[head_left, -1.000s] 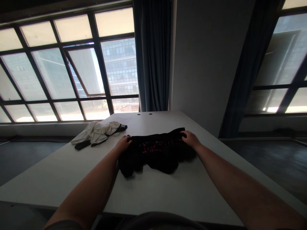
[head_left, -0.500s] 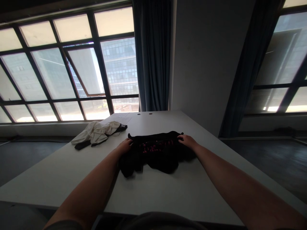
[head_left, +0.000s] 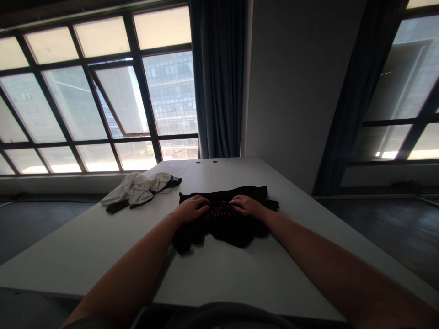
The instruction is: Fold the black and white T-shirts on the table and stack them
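A black garment [head_left: 229, 230] with pink lettering lies bunched on the white table [head_left: 219, 278] in front of me. Its far edge forms a dark band running left to right, and loose folds hang toward me. On the left part of the cloth rests my left hand [head_left: 192, 208], fingers stretched out and pointing inward. My right hand [head_left: 247, 205] lies on the right part in the same way, its fingers extended over the lettering. Both palms face down, touching the fabric without gripping it. The garment's exact kind is hard to make out in the dim light.
To the left on the table lies a crumpled white and black garment [head_left: 137, 189]. Two small dark round spots [head_left: 215, 161] mark the table's far end. Beyond stand a blue curtain [head_left: 219, 82], windows and a grey wall.
Both hands have moved inward from the garment's outer corners, letting go of its edge, and now lie flat on its middle. The far right corner has spread out a little.
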The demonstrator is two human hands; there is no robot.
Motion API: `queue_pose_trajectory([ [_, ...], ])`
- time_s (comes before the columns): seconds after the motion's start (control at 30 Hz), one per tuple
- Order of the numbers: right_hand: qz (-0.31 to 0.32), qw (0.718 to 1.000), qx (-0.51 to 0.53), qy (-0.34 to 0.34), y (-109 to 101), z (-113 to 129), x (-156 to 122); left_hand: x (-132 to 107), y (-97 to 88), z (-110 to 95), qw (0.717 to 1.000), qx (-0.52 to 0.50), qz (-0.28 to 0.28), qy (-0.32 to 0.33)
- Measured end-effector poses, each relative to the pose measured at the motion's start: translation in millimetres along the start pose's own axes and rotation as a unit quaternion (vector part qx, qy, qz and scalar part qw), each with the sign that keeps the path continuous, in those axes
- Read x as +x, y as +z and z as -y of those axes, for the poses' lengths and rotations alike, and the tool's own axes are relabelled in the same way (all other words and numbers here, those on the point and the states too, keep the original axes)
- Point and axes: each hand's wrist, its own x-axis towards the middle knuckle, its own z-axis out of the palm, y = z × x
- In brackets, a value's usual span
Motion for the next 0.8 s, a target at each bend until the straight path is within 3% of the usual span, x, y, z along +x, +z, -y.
queue_pose_trajectory([
  [0.07,0.068,0.997,0.038,0.014,12,-2,5,0,9.9,-13,0.997,0.015,0.07,0.025],
  [0.17,0.077,0.993,0.077,0.046,18,-10,2,1,20.1,-20,0.993,0.051,0.102,0.021],
  [0.47,0.059,0.993,0.086,0.049,16,-16,0,3,17.1,-9,0.994,-0.006,0.112,0.01],
  [0.63,0.05,0.993,0.049,0.097,15,-14,-1,3,16.2,-11,0.994,0.001,0.111,0.003],
  [0.8,0.068,0.988,0.051,0.13,12,-11,-1,0,7.1,-29,0.995,0.029,0.064,0.069],
])
